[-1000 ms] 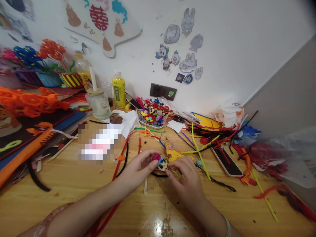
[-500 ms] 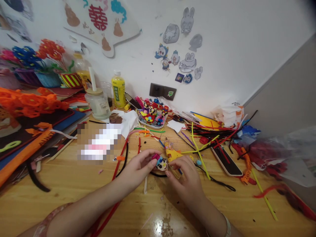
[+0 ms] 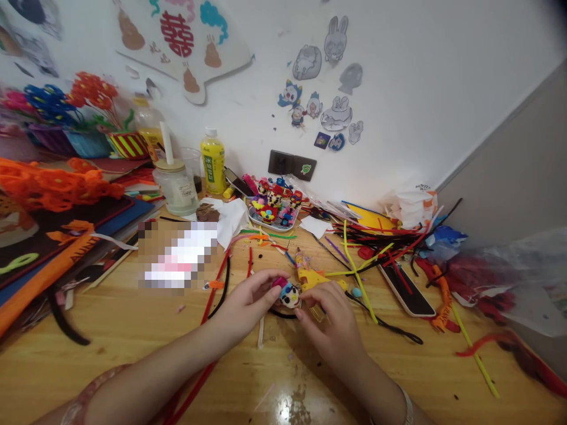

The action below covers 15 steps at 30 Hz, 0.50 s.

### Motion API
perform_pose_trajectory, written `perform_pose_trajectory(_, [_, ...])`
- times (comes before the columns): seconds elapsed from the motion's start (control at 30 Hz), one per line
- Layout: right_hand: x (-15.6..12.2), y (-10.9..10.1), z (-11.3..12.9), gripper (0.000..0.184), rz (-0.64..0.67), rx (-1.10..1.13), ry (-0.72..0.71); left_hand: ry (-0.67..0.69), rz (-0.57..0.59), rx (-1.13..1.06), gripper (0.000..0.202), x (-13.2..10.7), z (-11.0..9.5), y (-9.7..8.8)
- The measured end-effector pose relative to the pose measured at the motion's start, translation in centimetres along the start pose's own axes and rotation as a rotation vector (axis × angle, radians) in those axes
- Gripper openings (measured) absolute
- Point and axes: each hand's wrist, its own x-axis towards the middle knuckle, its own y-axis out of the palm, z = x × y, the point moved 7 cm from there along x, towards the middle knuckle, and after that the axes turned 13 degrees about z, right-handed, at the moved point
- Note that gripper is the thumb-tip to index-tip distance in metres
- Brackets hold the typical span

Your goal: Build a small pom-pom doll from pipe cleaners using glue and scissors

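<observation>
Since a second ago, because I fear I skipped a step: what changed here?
The right hand drew its fingers slightly in under the small figure. Nothing was taken up or let go: the left hand pinches it as before. The phone and pipe cleaners stayed put.

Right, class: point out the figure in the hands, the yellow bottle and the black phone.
figure (image 3: 290, 294): head view, its white face.
yellow bottle (image 3: 213, 164): head view, its body.
black phone (image 3: 411, 298): head view, its screen.
</observation>
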Motion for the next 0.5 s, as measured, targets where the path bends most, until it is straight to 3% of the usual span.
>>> perform_pose_trajectory(0.5, [0.0, 0.6, 0.2, 0.006, -0.013, 0.107, 0.006, 0.003, 0.029, 0.004, 0.026, 0.6, 0.9, -0.7])
